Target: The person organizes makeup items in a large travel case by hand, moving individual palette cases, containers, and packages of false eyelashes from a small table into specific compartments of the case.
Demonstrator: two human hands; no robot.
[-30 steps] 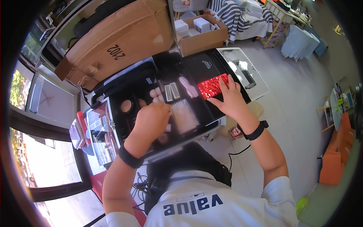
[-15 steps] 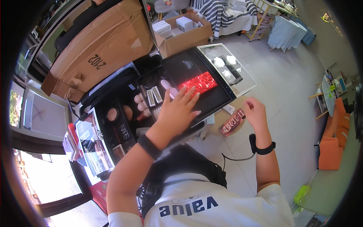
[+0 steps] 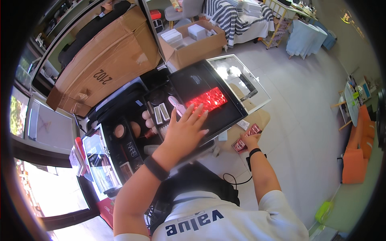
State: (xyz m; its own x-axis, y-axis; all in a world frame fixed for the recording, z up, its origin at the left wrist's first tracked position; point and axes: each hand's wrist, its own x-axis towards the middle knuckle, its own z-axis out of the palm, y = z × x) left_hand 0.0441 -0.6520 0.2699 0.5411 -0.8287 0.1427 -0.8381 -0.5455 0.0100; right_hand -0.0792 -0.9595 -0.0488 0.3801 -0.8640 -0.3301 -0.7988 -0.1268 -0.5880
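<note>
My left hand (image 3: 181, 134) is open, its fingers spread over the near edge of a shiny red faceted case (image 3: 213, 99). That case lies on the black lid (image 3: 193, 82) of a cosmetics box. A pale pink brush-like item (image 3: 175, 103) sits just beyond the fingers. On the right, my right hand (image 3: 251, 140) is closed over a dark red patterned packet (image 3: 239, 147), covering its middle. The packet rests on a beige seat (image 3: 259, 118), near a small white packet (image 3: 243, 124).
Cosmetics fill the box's compartments: round sponges (image 3: 147, 117), two white narrow boxes (image 3: 161, 113) and a compact (image 3: 120, 131). A clear-panelled flap (image 3: 241, 80) sticks out at right. Large cardboard (image 3: 108, 60) leans at far left; an open carton (image 3: 197, 46) stands behind. A cable (image 3: 237, 182) hangs from my right wrist.
My right hand has moved down and left onto the dark red packet, from above its right side. My left hand stays spread at the red case. The whole view has shifted slightly.
</note>
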